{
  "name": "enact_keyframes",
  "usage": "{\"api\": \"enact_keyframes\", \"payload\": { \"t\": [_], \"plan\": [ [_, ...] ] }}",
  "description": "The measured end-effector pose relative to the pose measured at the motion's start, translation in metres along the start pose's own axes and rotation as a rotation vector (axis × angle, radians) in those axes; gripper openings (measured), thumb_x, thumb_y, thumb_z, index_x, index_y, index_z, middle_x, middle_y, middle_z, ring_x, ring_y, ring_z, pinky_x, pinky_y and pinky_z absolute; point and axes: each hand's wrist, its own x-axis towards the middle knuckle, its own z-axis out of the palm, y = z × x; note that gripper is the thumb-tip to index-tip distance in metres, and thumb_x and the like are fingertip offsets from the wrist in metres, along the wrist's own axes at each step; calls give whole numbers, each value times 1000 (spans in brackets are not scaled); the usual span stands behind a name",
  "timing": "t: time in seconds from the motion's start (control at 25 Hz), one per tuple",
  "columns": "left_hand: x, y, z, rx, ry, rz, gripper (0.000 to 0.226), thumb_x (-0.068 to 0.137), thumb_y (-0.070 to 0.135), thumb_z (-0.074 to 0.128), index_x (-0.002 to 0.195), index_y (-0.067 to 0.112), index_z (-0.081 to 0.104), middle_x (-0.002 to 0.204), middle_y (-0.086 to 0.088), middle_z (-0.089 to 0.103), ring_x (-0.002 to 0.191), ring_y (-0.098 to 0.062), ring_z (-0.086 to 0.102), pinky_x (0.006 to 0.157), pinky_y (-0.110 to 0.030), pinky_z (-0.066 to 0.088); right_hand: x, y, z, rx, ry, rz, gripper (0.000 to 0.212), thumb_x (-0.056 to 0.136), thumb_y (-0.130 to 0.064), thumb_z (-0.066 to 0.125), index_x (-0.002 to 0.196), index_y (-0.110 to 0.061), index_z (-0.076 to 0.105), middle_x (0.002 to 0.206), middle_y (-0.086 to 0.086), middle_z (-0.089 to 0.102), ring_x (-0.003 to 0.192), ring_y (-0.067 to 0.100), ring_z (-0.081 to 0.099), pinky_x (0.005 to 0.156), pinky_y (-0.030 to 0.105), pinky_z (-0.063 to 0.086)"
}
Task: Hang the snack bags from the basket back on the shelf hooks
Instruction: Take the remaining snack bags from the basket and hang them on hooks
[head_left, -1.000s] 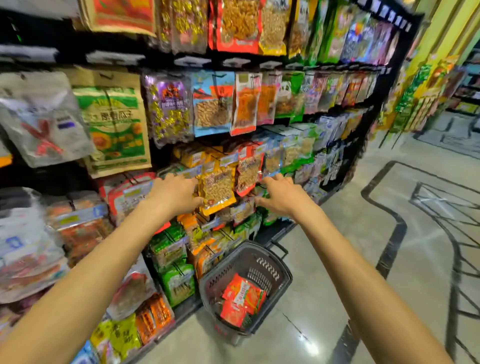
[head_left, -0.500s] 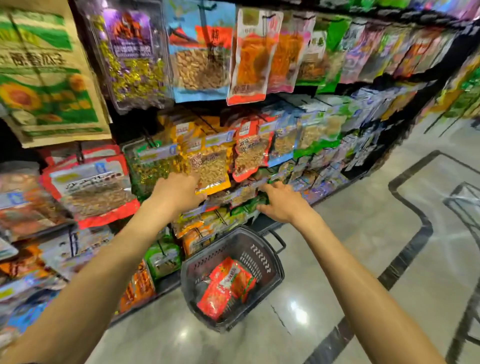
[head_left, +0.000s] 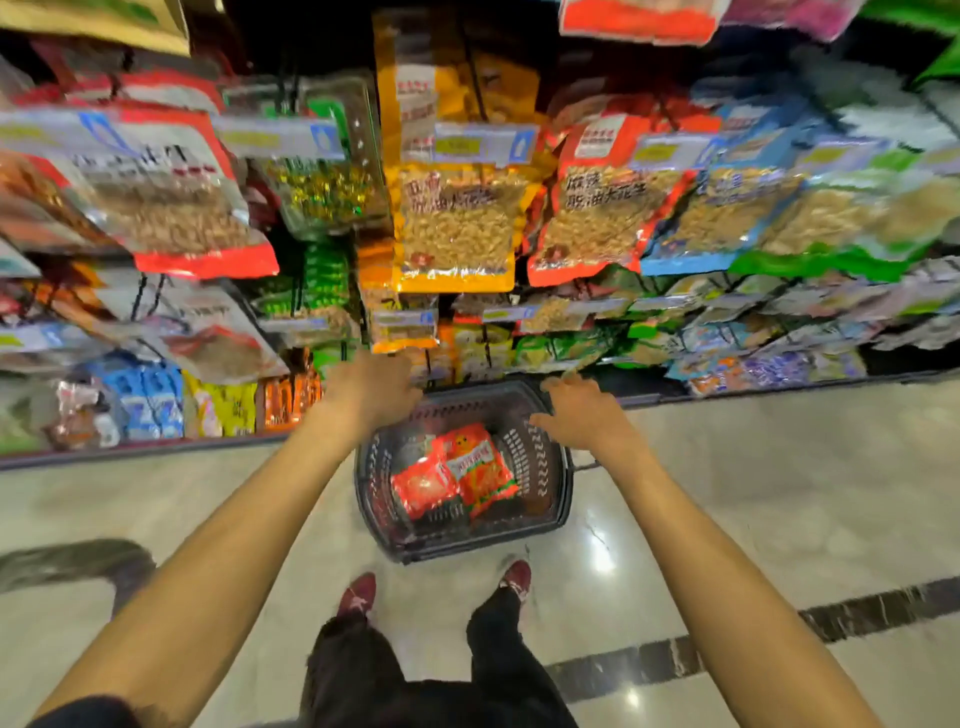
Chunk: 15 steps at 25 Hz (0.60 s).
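Lying in one basket: two snack bags, near left hand, right hand.

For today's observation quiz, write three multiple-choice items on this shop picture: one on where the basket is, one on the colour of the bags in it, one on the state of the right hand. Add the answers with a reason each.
1. Where does the basket stand?
A. on the floor, just ahead of the person's shoes
B. on a top shelf
C. hung from an arm

2. What colour are the snack bags in the basket, mainly?
A. blue
B. red
C. purple

3. How is the right hand?
A. gripping a bag
B. holding the basket's handle
C. open, fingers spread, holding nothing

Answers:
1 A: the basket sits on the tiles between the shoes and the racks.
2 B: the bags seen inside are red to orange-red.
3 C: its fingers are spread over the basket's rim with nothing in them.
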Motion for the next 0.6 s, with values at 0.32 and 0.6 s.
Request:
{"api": "enact_keyframes", "payload": {
  "t": [0.32,0.6],
  "plan": [
    [51,15,127,-45,-97,-149,43,97,42,46,129,14,53,122,-19,62,115,-39,57,88,-45,49,89,26,104,-32,-133,-92,58,98,-40,51,145,-10,37,147,21,39,134,40,39,102,46,39],
    [148,10,273,-87,-231,-165,49,94,39,54,137,17,47,134,-15,57,126,-37,51,96,-46,46,199,39,240,9,-171,-67,55,94,-42,53,140,-13,46,149,17,41,135,39,41,108,48,40]
  ]
}}
